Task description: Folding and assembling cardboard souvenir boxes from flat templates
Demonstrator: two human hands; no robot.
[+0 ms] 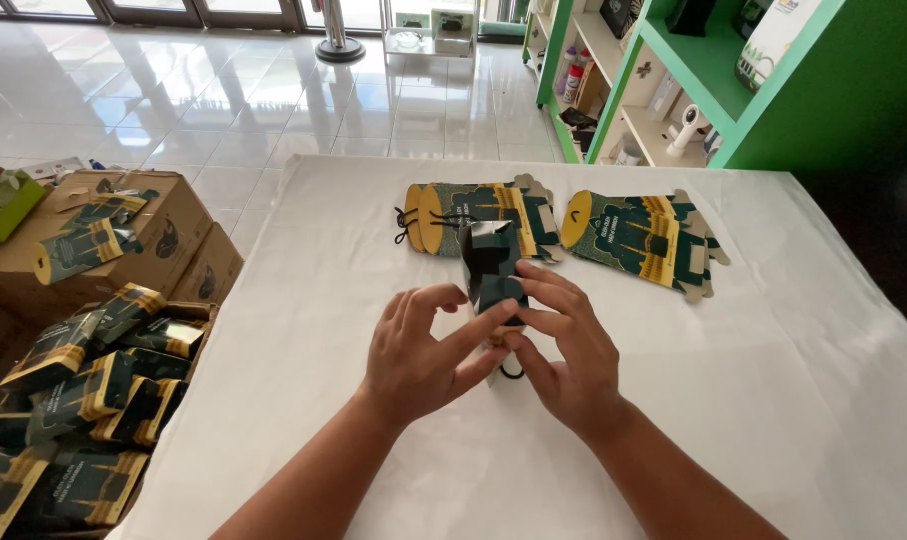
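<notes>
1. Both hands, left hand [418,350] and right hand [563,345], hold a dark green folded gift box [493,268], fingers [473,335] pinched narrow around it above the tabletop [773,380].
2. Pressing the flaps evenly would probably keep the creases square.

Small dark green paper box [492,268], partly folded, gold trim, standing upright mid-table on white cloth, near end pinched between both hands' fingers. Black cord loop [511,372] hangs under it. Far end sticks up, flaps open-looking.
</notes>
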